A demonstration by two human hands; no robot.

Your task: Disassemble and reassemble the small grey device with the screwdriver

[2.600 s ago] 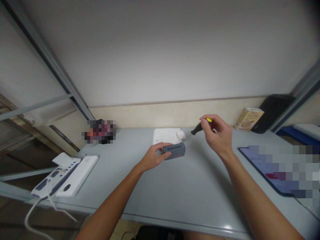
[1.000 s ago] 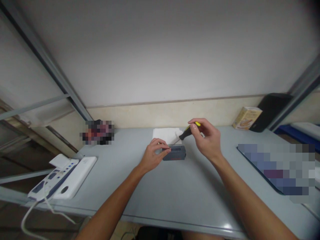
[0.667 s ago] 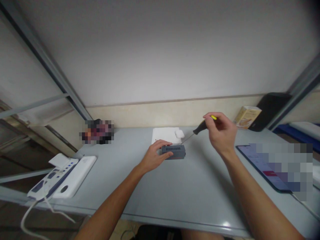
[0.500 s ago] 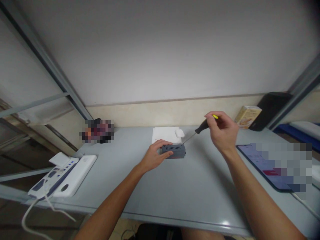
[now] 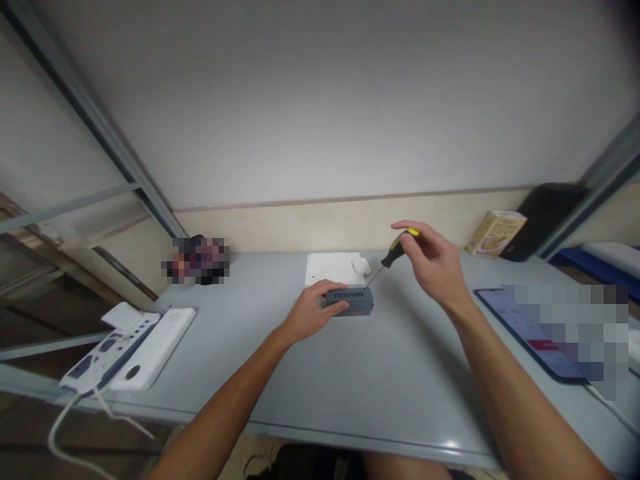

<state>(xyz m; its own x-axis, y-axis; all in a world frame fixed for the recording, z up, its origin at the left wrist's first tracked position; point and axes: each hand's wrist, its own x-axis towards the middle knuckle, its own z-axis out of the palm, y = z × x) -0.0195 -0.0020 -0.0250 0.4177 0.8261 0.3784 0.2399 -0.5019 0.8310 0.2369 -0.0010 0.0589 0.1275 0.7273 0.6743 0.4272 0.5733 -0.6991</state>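
A dark grey box with a row of slots (image 5: 356, 303) rests on the grey table (image 5: 320, 387). My left hand (image 5: 313, 311) grips its left end, thumb in front and fingers over the top. Above and to the right, my right hand (image 5: 433, 260) holds a black and yellow screwdriver (image 5: 395, 253) by the handle, with the index finger raised off it. The shaft slants down to the left, and its tip is at the box's upper right corner. Behind the box lie a white sheet (image 5: 330, 265) and a small crumpled white piece (image 5: 361, 266).
On the left are a white power strip (image 5: 107, 350) with cables and a white power bank (image 5: 155, 350). A tablet (image 5: 535, 337) lies on the right. At the back right stand a yellow box (image 5: 496, 233) and a black case (image 5: 547, 217). A blurred item sits back left.
My right hand has shifted left, its index finger has lifted from the handle, and the screwdriver stands steeper. My left hand still holds the box.
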